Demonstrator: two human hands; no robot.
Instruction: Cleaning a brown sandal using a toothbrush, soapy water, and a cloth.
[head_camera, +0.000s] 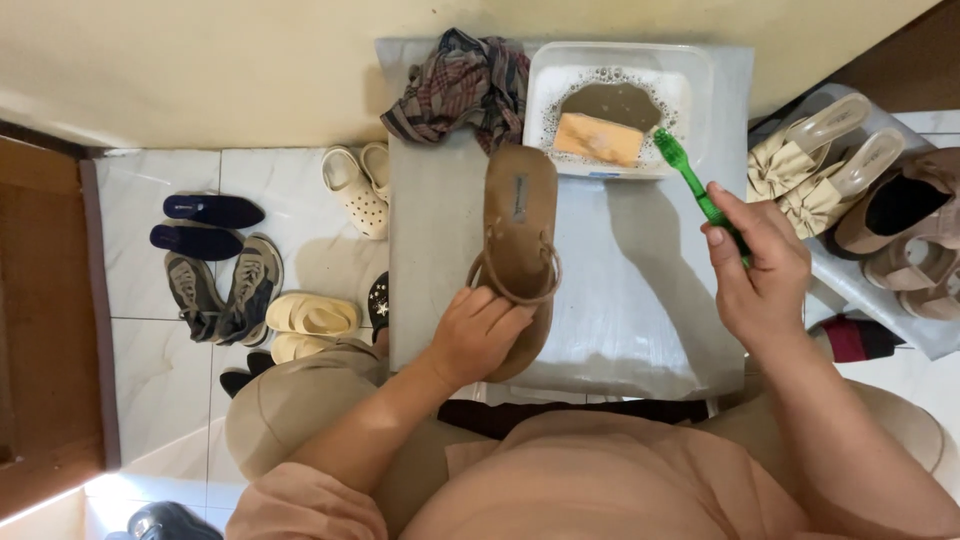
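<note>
a view from above of a seated person at a small table covered with clear plastic sheet (640, 300). the left hand (478, 335) presses down on the heel end of a brown thong sandal (518, 230), fingers curled over its strap and edge, holding it flat on the table with the toe end pointing away from the person. the right hand (762, 270) is closed around the handle of a green toothbrush (688, 172), whose bristle head reaches over the rim of a clear plastic tub (700, 75). the tub sits at the far edge of the table, filled with murky, foamy water, with an orange sponge (598, 138) floating in it. a plaid cloth (460, 85) lies bunched just left of the tub. on the tiled floor to the left are white clogs (358, 185), navy slippers (205, 225), grey sneakers (225, 288) and cream slides (305, 322). to the right, bow-topped clear-heeled sandals (812, 165) and taupe shoes (905, 235) rest on another plastic sheet.
</note>
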